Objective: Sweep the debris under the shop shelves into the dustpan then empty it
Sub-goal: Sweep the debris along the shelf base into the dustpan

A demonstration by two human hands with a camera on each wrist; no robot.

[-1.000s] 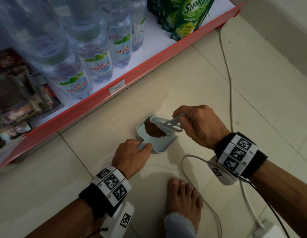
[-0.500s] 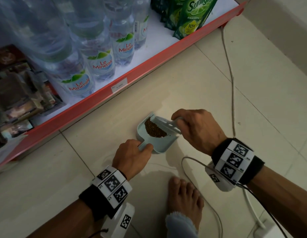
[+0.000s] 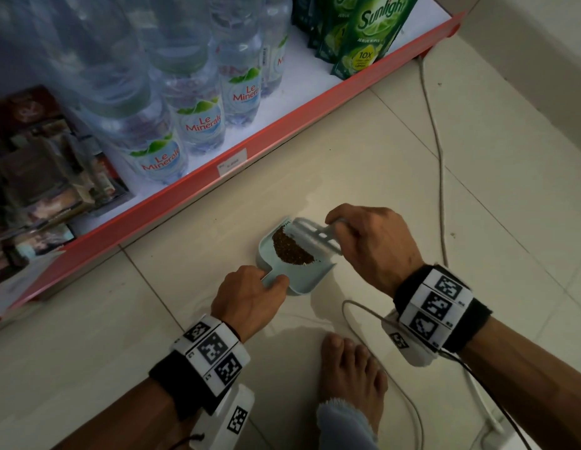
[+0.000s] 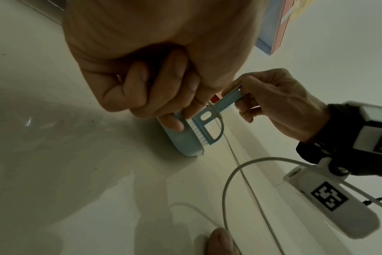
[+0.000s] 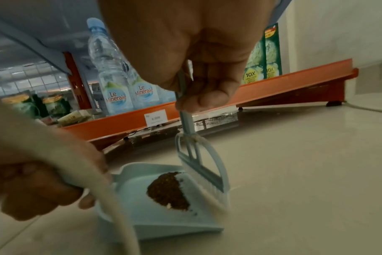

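Observation:
A small pale-blue dustpan [image 3: 302,280] [image 5: 155,222] [image 4: 185,145] sits on the floor tiles just in front of the red shelf edge. A heap of brown debris [image 3: 290,250] [image 5: 168,191] lies inside it. My left hand [image 3: 250,297] [image 4: 155,81] grips the dustpan's handle. My right hand [image 3: 370,241] [image 5: 199,69] [image 4: 273,101] pinches the handle of a small pale-blue brush [image 3: 310,237] [image 5: 203,170] [image 4: 205,127], whose bristles rest at the pan's mouth against the debris.
The red-edged bottom shelf [image 3: 191,193] carries water bottles [image 3: 201,102] and green detergent pouches [image 3: 370,34]. Dark specks [image 5: 216,120] lie under the shelf. White cables [image 3: 438,157] trail across the floor on the right. My bare foot [image 3: 354,368] is just behind the pan.
The brush has shifted slightly deeper along the pan's mouth with my right hand. The dustpan and left hand have stayed in place.

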